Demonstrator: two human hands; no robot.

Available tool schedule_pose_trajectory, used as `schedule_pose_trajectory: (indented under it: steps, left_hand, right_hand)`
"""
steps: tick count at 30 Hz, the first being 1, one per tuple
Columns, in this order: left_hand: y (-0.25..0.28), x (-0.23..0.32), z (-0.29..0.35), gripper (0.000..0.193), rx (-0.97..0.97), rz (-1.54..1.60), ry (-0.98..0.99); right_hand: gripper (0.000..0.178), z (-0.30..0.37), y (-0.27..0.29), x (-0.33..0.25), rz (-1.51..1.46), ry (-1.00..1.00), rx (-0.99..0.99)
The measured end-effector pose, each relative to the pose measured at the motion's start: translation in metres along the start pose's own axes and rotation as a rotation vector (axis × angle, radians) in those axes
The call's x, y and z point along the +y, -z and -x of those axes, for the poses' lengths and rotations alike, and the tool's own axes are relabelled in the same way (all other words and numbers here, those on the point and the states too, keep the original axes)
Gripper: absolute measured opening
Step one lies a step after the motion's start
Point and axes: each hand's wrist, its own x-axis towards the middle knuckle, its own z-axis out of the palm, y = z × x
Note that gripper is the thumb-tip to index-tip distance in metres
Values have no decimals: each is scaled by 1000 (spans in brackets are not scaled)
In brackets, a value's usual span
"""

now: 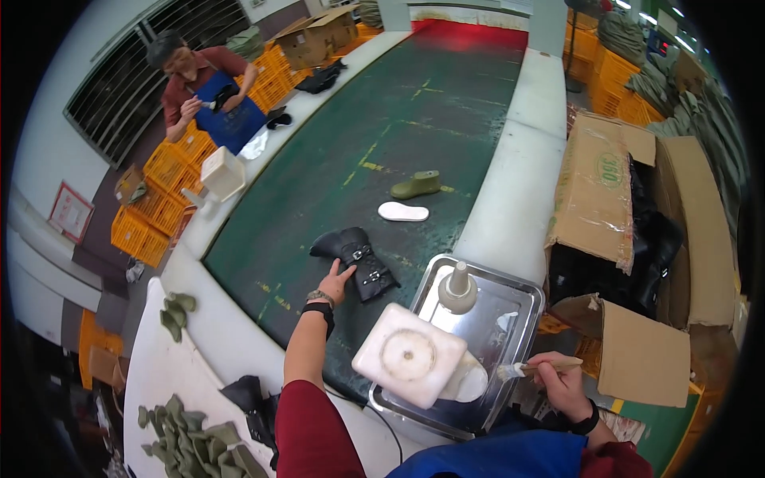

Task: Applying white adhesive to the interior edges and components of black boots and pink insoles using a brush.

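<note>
L hand (338, 280) stretched fwd over the dark green belt surface (414, 119), fingers spread, grip open, fingertips touching the heel end of a black boot upper (355, 256) w/ metal buckles. Boot upper lies flat on the belt, just beyond the near white edge rail. Watch + black band on L wrist.

R hand (562, 382) low right, grip closed on a brush (532, 368); wooden handle in fist, pale bristles pointing left, tip at the edge of a metal tray (522, 307). Tray sits on the near rail, between the two hands. In the tray: white square block (409, 354) w/ round mark on top, a white sole piece partly under it, and a pale bottle-shaped pot (458, 291) at the far corner.

Further up the belt, well apart from the boot upper: white insole (403, 211) and olive shoe last (416, 186), near each other.

Right of the tray: open cardboard box (613, 199) holding black boots. Lower left, white surface w/ olive fabric pieces (187, 442). Far left across the belt, another person in blue apron (231, 119) handling a dark item; orange crates (155, 203) around them.
</note>
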Motion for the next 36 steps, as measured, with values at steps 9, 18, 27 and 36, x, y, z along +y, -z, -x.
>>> schedule_pose_trajectory:
  steps: [9, 18, 27, 36]
  left_hand:
    - [16, 46, 253, 21, 624, 254, 134]
    - [-34, 200, 718, 37, 1878, 380, 1464]
    - [-41, 367, 793, 22, 1790, -230, 1498]
    - [-176, 370, 598, 52, 1203, 1075, 744]
  right_hand:
    - [15, -6, -25, -16, -146, 173, -335]
    - [24, 14, -98, -53, -200, 325, -973]
    - [33, 96, -138, -33, -148, 362, -1289]
    - [40, 125, -137, -34, 122, 355, -1185]
